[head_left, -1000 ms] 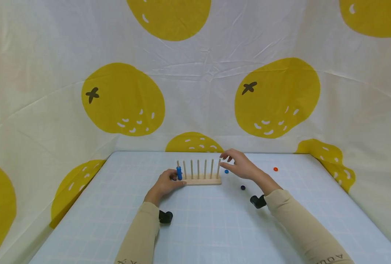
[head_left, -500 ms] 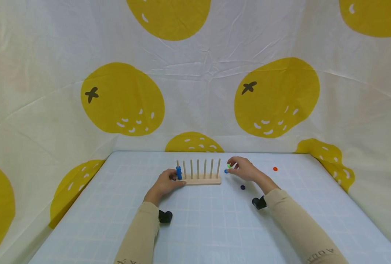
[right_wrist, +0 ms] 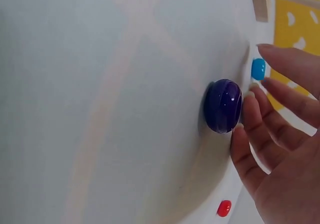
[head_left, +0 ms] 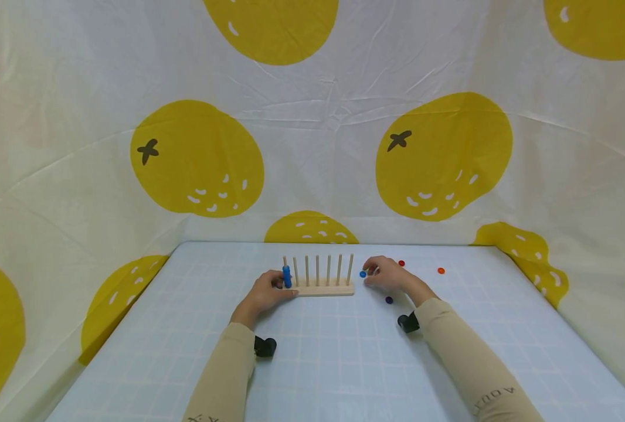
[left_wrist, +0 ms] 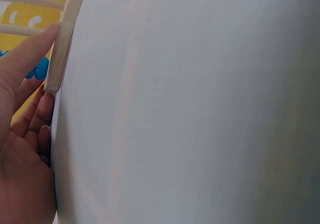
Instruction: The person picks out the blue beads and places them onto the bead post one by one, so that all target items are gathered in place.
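Note:
In the head view, my left hand (head_left: 263, 293) grips the left end of a wooden peg rack (head_left: 325, 290). Its thumb lies along the front of the base, as the left wrist view shows, with the other fingers behind. Blue beads (head_left: 287, 276) are stacked on the leftmost peg; the other pegs are bare. To the right of the rack, my right hand (head_left: 389, 274) is low over the table, thumb and fingers spread around a loose blue bead (right_wrist: 258, 69). A gap shows between the thumb tip and this bead. A dark purple bead (right_wrist: 223, 106) lies close to the lower fingers.
A red bead (head_left: 401, 263) lies behind the right hand, and an orange bead (head_left: 441, 271) farther right. The table (head_left: 312, 357) has a pale checked cover. A white cloth with yellow fruit shapes (head_left: 444, 155) hangs behind it and at both sides.
My right hand has moved right and down from the rightmost peg to the loose blue bead. The red bead has come into view; a green bead glimpsed midway is now hidden. My left hand stays put.

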Demonstrator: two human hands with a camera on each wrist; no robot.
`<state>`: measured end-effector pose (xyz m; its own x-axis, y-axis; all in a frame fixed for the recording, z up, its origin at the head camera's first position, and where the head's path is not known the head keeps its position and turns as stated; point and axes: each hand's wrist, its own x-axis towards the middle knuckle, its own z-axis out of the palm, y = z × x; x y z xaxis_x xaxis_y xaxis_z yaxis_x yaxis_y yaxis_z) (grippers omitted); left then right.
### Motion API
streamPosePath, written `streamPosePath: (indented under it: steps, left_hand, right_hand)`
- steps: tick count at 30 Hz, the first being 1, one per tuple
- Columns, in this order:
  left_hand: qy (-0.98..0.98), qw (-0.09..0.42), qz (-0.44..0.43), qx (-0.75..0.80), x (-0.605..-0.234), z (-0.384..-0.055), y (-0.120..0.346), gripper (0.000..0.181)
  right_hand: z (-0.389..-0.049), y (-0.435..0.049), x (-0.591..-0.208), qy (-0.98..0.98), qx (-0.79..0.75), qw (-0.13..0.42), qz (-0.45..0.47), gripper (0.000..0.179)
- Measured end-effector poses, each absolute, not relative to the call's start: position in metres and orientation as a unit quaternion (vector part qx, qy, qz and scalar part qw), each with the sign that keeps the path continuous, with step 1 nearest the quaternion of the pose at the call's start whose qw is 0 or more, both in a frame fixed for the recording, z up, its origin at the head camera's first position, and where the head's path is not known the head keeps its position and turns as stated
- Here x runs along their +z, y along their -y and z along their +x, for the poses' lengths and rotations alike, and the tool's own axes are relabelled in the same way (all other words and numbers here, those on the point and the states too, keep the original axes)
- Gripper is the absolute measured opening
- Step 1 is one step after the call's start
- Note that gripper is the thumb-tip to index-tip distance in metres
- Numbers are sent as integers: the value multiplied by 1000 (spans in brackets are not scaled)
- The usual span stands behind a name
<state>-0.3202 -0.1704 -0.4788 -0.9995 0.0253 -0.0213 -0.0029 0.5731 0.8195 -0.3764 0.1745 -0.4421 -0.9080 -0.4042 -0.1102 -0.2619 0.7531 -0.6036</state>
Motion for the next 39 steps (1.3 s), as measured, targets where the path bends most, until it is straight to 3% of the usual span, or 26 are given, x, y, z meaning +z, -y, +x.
streamPosePath:
  steps: [17, 27, 39]
  left_hand:
    - [-889, 21, -5, 458, -483, -323, 170, 55]
    - [-891, 19, -6, 454, -484, -326, 171, 56]
    - [-889, 18, -7, 457, -481, -322, 169, 52]
  right_hand:
    - [-378, -170, -446, -935, -276, 109, -195, 13]
    - [-380, -171, -444, -934, -283, 93, -200, 12]
    - [-368, -174, -433, -916, -307, 20, -258, 12]
